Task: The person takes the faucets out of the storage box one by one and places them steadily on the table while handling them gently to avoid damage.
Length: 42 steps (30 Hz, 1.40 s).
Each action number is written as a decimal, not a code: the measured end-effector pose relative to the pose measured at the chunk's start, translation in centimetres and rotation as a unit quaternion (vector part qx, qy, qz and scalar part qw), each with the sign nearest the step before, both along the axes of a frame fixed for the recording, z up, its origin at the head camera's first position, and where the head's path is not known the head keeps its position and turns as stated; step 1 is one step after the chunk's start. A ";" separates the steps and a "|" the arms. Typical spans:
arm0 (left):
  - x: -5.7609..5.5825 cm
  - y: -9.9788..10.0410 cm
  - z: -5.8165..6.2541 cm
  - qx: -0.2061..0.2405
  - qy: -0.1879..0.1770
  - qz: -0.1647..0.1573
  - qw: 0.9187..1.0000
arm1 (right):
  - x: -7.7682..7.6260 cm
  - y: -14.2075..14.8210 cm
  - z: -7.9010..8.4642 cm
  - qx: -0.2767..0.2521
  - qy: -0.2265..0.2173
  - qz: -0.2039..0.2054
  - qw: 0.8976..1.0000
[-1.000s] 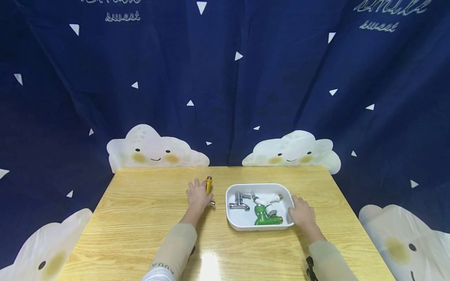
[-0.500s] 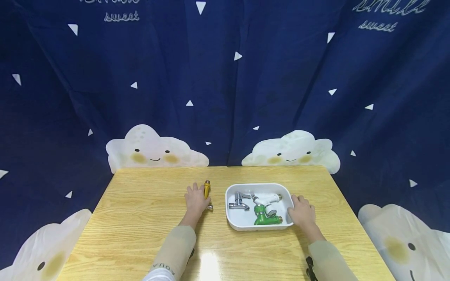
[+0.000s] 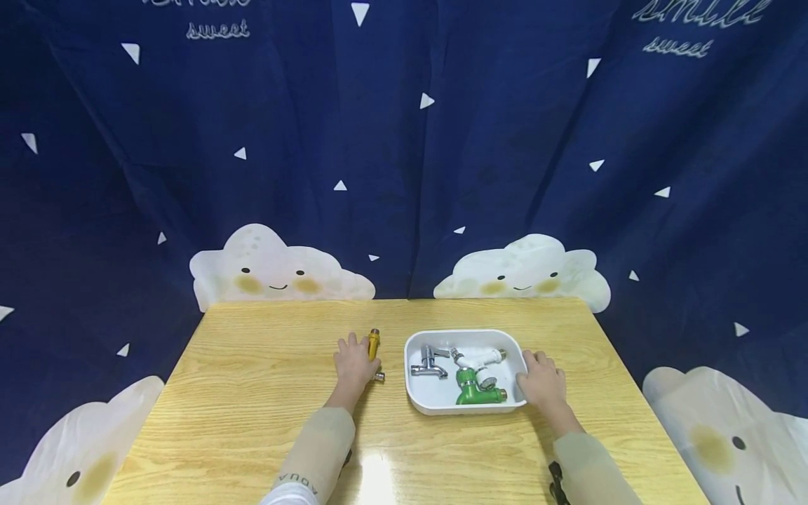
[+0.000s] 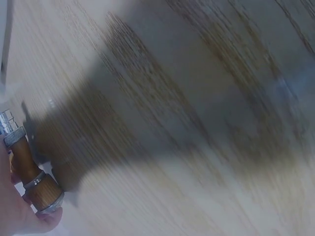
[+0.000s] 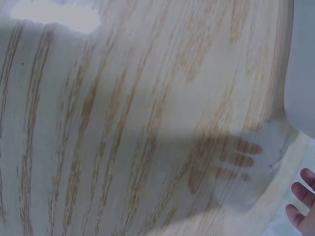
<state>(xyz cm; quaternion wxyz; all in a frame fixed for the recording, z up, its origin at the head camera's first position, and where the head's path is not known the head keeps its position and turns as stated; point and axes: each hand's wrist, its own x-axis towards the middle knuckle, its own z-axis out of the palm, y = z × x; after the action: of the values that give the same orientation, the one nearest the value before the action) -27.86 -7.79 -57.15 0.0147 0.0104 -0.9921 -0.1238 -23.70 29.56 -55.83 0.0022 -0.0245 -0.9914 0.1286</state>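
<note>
My left hand [image 3: 355,365] grips a yellow tap [image 3: 374,345] with metal ends on the wooden table. In the left wrist view, the thumb presses near the round end of this yellow tap [image 4: 29,164]. The palm and fingers hide part of it. At the right edge of a white plastic basin [image 3: 413,400], my right hand [image 3: 544,382] holds the rim, its thumb over the edge. In the right wrist view the curled fingertips [image 5: 302,194] show below the basin wall [image 5: 301,73]. A chrome tap [image 3: 429,362], a green tap [image 3: 478,391] and a white tap [image 3: 482,359] lie inside the basin.
The wooden table [image 3: 265,393] reaches back to a dark blue curtain [image 3: 404,140] printed with clouds and white triangles. The basin stands right of the yellow tap, with a narrow strip of tabletop between them.
My left hand has drawn the yellow tap slightly nearer to me, with a small shift left and back right. The right hand and basin have not moved.
</note>
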 end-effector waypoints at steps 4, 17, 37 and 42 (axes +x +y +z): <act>0.0 0.2 -0.1 -0.008 0.003 -0.002 1.000 | 0.0 0.1 -0.2 0.001 0.004 0.000 1.000; 0.1 0.6 -0.4 -0.014 0.006 -0.001 1.000 | 0.0 0.1 -0.3 -0.005 0.000 0.001 1.000; 0.7 1.0 -0.7 -0.041 0.024 -0.004 0.999 | 0.2 -0.1 0.1 -0.011 -0.011 -0.001 1.000; 0.9 1.0 -0.7 -0.042 0.022 -0.003 0.999 | 0.2 -0.1 0.1 -0.010 -0.006 0.001 1.000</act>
<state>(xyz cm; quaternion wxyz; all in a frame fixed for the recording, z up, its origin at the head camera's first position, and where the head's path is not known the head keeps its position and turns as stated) -27.01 -6.80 -57.80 0.0367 0.0037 -0.9959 -0.0823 -23.52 29.49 -55.75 -0.0039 -0.0243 -0.9901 0.1385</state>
